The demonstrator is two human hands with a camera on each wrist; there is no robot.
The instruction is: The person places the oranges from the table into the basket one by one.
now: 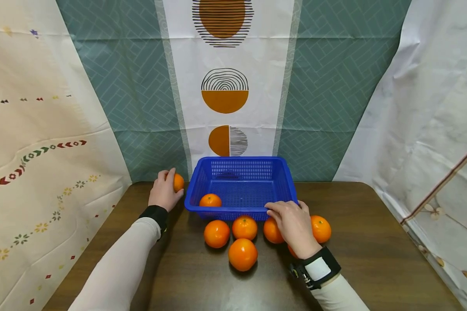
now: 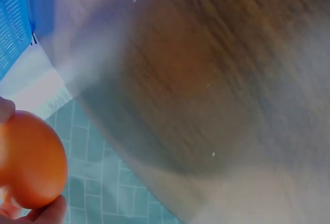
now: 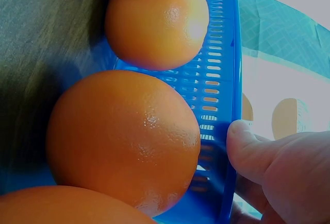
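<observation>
My left hand [image 1: 164, 192] holds an orange [image 1: 178, 182] to the left of a blue plastic basket [image 1: 237, 210]; in the left wrist view, fingertips press on opposite sides of that orange [image 2: 38, 162]. On the basket's near right rim, my right hand [image 1: 293, 224] keeps its grip, the thumb [image 3: 245, 141] against the rim in the right wrist view. One orange [image 1: 210, 200] lies inside the basket at its near left corner. Several more sit on the table before it, including a front orange [image 1: 243, 255] and a right-hand orange [image 1: 321, 229]. My right hand partly covers others.
The brown wooden table [image 1: 373, 250] has rounded far corners. Patterned cloth [image 1: 319, 86] hangs directly behind the basket, and more cloth [image 1: 43, 172] closes off the left side. A white floral cloth [image 1: 432, 129] stands at the right.
</observation>
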